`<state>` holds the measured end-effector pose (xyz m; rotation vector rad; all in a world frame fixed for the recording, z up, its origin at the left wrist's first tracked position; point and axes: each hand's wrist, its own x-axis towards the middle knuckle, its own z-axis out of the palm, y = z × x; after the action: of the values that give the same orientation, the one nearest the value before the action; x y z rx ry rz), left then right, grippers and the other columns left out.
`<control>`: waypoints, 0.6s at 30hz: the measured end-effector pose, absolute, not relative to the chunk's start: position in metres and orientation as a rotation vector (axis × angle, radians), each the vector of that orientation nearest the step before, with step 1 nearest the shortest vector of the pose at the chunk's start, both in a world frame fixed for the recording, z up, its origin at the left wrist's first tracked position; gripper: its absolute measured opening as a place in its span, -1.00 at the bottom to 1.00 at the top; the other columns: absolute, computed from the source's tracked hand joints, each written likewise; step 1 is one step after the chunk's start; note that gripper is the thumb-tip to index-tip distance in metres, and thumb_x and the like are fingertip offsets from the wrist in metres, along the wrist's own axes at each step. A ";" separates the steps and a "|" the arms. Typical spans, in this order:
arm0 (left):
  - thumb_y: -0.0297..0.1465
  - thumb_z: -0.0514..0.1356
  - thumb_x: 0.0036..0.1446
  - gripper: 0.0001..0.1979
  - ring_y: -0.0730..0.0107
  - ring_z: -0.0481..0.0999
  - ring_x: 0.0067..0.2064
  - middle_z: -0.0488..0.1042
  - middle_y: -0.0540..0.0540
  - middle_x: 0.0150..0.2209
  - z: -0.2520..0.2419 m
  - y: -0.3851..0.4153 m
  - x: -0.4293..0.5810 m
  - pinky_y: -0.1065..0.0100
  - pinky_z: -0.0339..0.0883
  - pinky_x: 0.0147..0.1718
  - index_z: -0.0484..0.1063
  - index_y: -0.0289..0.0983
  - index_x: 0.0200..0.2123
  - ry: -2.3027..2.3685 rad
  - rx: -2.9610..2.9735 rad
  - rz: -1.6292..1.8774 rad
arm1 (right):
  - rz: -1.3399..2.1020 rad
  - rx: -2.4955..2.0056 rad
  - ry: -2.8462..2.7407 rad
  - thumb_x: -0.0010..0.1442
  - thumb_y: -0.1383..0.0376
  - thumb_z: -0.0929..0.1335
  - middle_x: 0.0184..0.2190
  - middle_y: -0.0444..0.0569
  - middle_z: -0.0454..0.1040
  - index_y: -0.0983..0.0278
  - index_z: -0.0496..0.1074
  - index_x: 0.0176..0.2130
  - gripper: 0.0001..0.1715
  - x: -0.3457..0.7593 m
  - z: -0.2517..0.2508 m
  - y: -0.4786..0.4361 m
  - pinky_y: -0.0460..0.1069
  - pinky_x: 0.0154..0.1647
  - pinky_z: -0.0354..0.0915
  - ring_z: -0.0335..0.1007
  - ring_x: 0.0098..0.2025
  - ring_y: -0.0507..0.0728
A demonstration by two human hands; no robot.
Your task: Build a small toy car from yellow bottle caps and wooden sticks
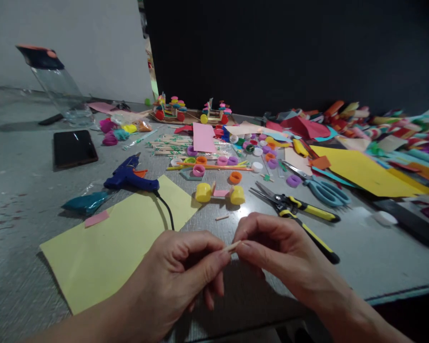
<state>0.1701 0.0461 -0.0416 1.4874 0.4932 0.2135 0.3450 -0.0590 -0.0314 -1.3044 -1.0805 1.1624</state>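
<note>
Between my two hands is a short, thin wooden stick (232, 247), pale and only partly visible. My left hand (191, 271) pinches one end between thumb and fingertips. The other end sits in the pinch of my right hand (275, 247). Just beyond my fingers lies a smaller cut piece of stick (222, 217) on the table. Farther off stands a small assembly of yellow bottle caps (203, 193) joined by a pink strip (220, 193). To its right, cutting pliers (289, 202) with yellow and black handles lie with their jaws apart.
Yellow paper (110, 257) and a blue glue gun (130, 176) with its cord lie at left, near a phone (75, 147) and a bottle (59, 85). Blue scissors (320, 186) and coloured paper (368, 169) are at right. Two small decorated carts (216, 113) stand at the back.
</note>
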 end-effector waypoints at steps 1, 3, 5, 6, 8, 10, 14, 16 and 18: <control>-0.20 0.18 0.28 -0.68 0.60 0.44 -0.57 0.48 0.05 -0.56 -0.041 0.046 0.170 0.63 0.17 -0.65 0.51 -0.27 -0.42 0.490 1.491 0.210 | 1.135 -1.318 -1.088 0.27 0.21 0.46 -0.45 -0.22 0.38 0.24 0.50 -0.31 -0.84 0.344 -0.031 -0.059 -0.18 -0.51 0.14 0.20 -0.47 -0.09; -0.21 0.18 0.29 -0.71 0.60 0.44 -0.57 0.48 0.05 -0.55 -0.040 0.047 0.169 0.63 0.18 -0.64 0.51 -0.26 -0.40 0.483 1.499 0.202 | 1.064 -1.349 -1.118 0.26 0.24 0.47 -0.45 -0.22 0.39 0.25 0.49 -0.34 -0.84 0.341 -0.030 -0.059 -0.18 -0.50 0.14 0.21 -0.47 -0.09; -0.23 0.18 0.30 -0.75 0.59 0.46 -0.55 0.50 0.06 -0.53 -0.039 0.047 0.169 0.62 0.22 -0.61 0.53 -0.24 -0.35 0.479 1.533 0.216 | 0.999 -1.359 -1.152 0.26 0.25 0.47 -0.46 -0.22 0.39 0.25 0.49 -0.35 -0.84 0.340 -0.029 -0.058 -0.18 -0.50 0.13 0.20 -0.47 -0.09; -0.24 0.18 0.30 -0.77 0.59 0.47 -0.53 0.50 0.06 -0.51 -0.038 0.048 0.169 0.62 0.24 -0.59 0.54 -0.23 -0.32 0.478 1.560 0.232 | 0.974 -1.360 -1.164 0.27 0.25 0.46 -0.46 -0.22 0.39 0.25 0.49 -0.35 -0.83 0.339 -0.029 -0.058 -0.17 -0.51 0.13 0.20 -0.48 -0.08; -0.23 0.19 0.29 -0.78 0.55 0.49 -0.51 0.49 0.05 -0.50 -0.039 0.048 0.169 0.60 0.27 -0.57 0.55 -0.21 -0.28 0.486 1.621 0.264 | 0.943 -1.364 -1.185 0.28 0.25 0.44 -0.47 -0.22 0.40 0.25 0.48 -0.36 -0.82 0.339 -0.030 -0.057 -0.16 -0.52 0.12 0.20 -0.48 -0.08; -0.18 0.17 0.30 -0.74 0.53 0.48 -0.53 0.48 0.04 -0.51 -0.040 0.048 0.169 0.59 0.25 -0.62 0.55 -0.21 -0.28 0.508 1.637 0.259 | 0.922 -1.380 -1.204 0.30 0.27 0.42 -0.48 -0.21 0.40 0.25 0.48 -0.36 -0.82 0.338 -0.030 -0.056 -0.16 -0.52 0.12 0.20 -0.48 -0.07; -0.16 0.14 0.30 -0.69 0.52 0.46 -0.58 0.51 0.00 -0.50 -0.042 0.046 0.170 0.59 0.19 -0.70 0.56 -0.24 -0.30 0.548 1.562 0.214 | 0.908 -1.418 -1.235 0.30 0.30 0.40 -0.51 -0.22 0.39 0.26 0.46 -0.38 -0.81 0.333 -0.029 -0.054 -0.15 -0.51 0.14 0.21 -0.49 -0.06; -0.20 0.16 0.29 -0.70 0.52 0.47 -0.57 0.50 0.00 -0.51 -0.042 0.045 0.170 0.61 0.19 -0.70 0.55 -0.26 -0.34 0.554 1.525 0.227 | 0.880 -1.450 -1.271 0.32 0.25 0.39 -0.48 -0.20 0.41 0.25 0.46 -0.36 -0.80 0.335 -0.026 -0.056 -0.13 -0.47 0.20 0.27 -0.46 -0.04; -0.23 0.17 0.29 -0.71 0.54 0.47 -0.56 0.51 0.00 -0.52 -0.040 0.045 0.170 0.63 0.20 -0.69 0.55 -0.27 -0.37 0.557 1.491 0.256 | 0.736 -1.550 -1.320 0.37 0.18 0.35 -0.39 -0.15 0.45 0.22 0.47 -0.25 -0.82 0.343 -0.023 -0.062 -0.10 -0.38 0.28 0.36 -0.38 0.01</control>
<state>0.1698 0.0448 -0.0404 1.4905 0.5570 0.2564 0.3435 -0.0620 -0.0235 -1.5498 -1.3203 0.7362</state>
